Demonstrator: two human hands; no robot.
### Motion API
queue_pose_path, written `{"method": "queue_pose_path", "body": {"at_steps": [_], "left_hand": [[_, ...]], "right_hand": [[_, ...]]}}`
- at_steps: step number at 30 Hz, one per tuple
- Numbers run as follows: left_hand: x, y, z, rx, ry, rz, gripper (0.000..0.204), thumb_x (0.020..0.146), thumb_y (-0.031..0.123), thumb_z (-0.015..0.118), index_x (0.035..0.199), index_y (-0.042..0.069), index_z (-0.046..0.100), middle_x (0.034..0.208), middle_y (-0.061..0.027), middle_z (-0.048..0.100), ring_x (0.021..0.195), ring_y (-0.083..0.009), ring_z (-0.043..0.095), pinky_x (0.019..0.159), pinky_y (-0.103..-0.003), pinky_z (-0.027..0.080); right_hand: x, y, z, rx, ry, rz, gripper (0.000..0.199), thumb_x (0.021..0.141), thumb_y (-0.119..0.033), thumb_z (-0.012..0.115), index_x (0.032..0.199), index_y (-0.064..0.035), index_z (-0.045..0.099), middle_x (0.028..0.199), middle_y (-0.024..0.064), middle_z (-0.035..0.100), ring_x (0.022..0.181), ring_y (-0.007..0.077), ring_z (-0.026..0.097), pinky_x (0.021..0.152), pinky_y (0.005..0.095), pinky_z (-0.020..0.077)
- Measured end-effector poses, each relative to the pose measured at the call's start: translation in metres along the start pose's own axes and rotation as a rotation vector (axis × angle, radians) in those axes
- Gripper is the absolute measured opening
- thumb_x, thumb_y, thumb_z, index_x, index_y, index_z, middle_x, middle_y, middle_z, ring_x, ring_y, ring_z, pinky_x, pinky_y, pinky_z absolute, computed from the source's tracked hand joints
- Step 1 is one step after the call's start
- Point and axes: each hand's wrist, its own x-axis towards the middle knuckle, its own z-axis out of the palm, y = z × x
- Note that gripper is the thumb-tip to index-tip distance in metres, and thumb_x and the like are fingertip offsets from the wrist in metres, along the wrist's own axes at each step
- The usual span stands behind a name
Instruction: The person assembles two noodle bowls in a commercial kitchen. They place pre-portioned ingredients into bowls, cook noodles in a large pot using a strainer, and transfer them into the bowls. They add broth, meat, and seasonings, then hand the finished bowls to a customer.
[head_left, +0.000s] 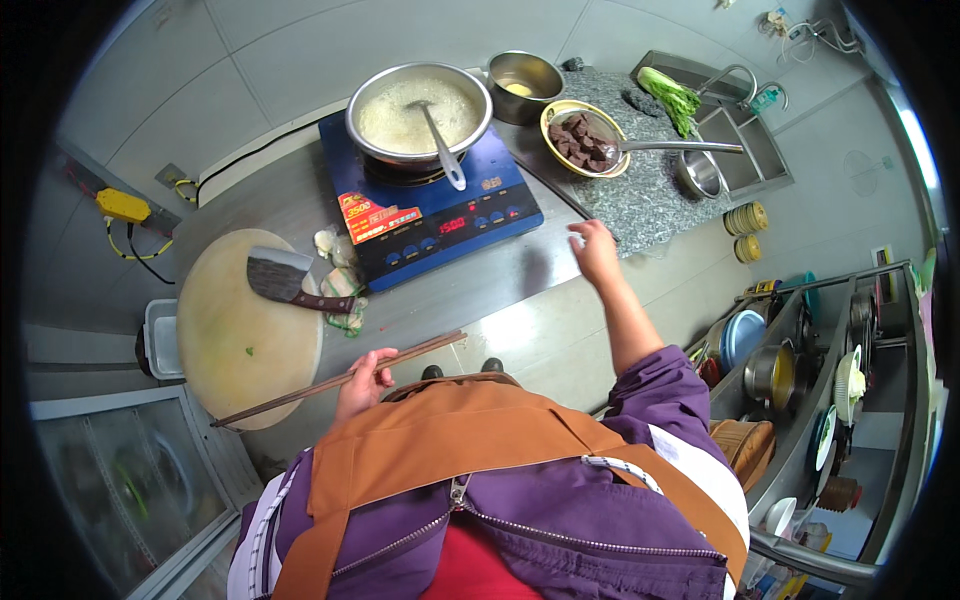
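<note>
My left hand [363,386] is closed around a pair of long wooden chopsticks [290,398], which reach over the edge of the round chopping board [215,330]. Stretched forward with nothing in it, my right hand [594,252] is over the counter's front edge, fingers apart. Beyond it sits a yellow-rimmed bowl [545,117] of dark brown cubes [583,141], with a long-handled skimmer [680,146] resting across it. On the blue induction cooker [500,205], a steel basin [482,118] holds pale, frothy liquid. A metal spoon [437,142] leans in that basin, its handle over the near rim.
A cleaver [285,277] lies on the board beside a crumpled cloth [345,300] and white bulbs [327,242]. Behind the bowl stands a steel pot [543,75]. Leafy greens [672,98] lie by the sink [755,155]. To my right is a rack [815,390] of cookware.
</note>
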Motion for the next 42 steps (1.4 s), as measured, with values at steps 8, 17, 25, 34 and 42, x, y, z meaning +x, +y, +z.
{"method": "queue_pose_path", "body": {"at_steps": [8, 17, 25, 34, 42], "left_hand": [[0.032, -0.001, 0.042, -0.023, 0.081, 0.058, 0.038, 0.094, 0.032, 0.039, 0.094, -0.001, 0.058, 0.076, -0.0037, 0.054, 0.070, -0.0102, 0.046, 0.066, -0.025, 0.041], [0.105, 0.034, 0.140, -0.269, 0.132, 0.527, 0.036, 0.094, 0.027, 0.038, 0.086, -0.001, 0.058, 0.090, -0.0115, 0.060, 0.085, -0.0207, 0.057, 0.080, -0.033, 0.045], [0.153, 0.064, 0.183, -0.270, 0.322, 0.551, 0.039, 0.093, 0.034, 0.040, 0.106, -0.001, 0.052, 0.088, -0.0107, 0.060, 0.066, -0.0137, 0.050, 0.060, -0.025, 0.040], [0.156, 0.070, 0.176, -0.374, 0.244, 0.455, 0.042, 0.092, 0.035, 0.041, 0.106, -0.004, 0.052, 0.085, -0.0124, 0.061, 0.066, -0.0156, 0.055, 0.060, -0.025, 0.044], [0.166, 0.100, 0.177, -0.370, 0.071, 0.339, 0.043, 0.090, 0.035, 0.047, 0.111, -0.002, 0.049, 0.084, -0.0129, 0.059, 0.060, -0.0138, 0.052, 0.053, -0.024, 0.042]], "right_hand": [[0.109, 0.119, -0.159, -0.637, 0.210, -0.122, 0.036, 0.065, -0.008, 0.064, 0.101, -0.0057, 0.057, 0.105, 0.0121, 0.055, 0.099, 0.0292, 0.050, 0.087, 0.0363, 0.0418], [0.245, 0.205, -0.189, -1.049, -0.496, 0.074, 0.040, 0.070, -0.030, 0.068, 0.105, -0.0113, 0.059, 0.104, 0.0109, 0.060, 0.099, 0.0280, 0.056, 0.088, 0.0376, 0.0421], [0.251, 0.177, -0.235, -0.932, -0.671, -0.065, 0.043, 0.073, -0.047, 0.063, 0.086, -0.0065, 0.065, 0.084, 0.0143, 0.063, 0.081, 0.0313, 0.059, 0.070, 0.0399, 0.0461], [0.203, 0.113, -0.293, -0.947, -0.399, -0.077, 0.044, 0.077, -0.049, 0.057, 0.074, -0.0048, 0.062, 0.073, 0.0142, 0.060, 0.073, 0.0326, 0.057, 0.062, 0.0418, 0.0436], [0.207, -0.019, -0.280, -0.807, -0.239, -0.090, 0.046, 0.080, -0.048, 0.053, 0.073, -0.0027, 0.058, 0.070, 0.0145, 0.058, 0.071, 0.0319, 0.057, 0.062, 0.0415, 0.0426]]}}
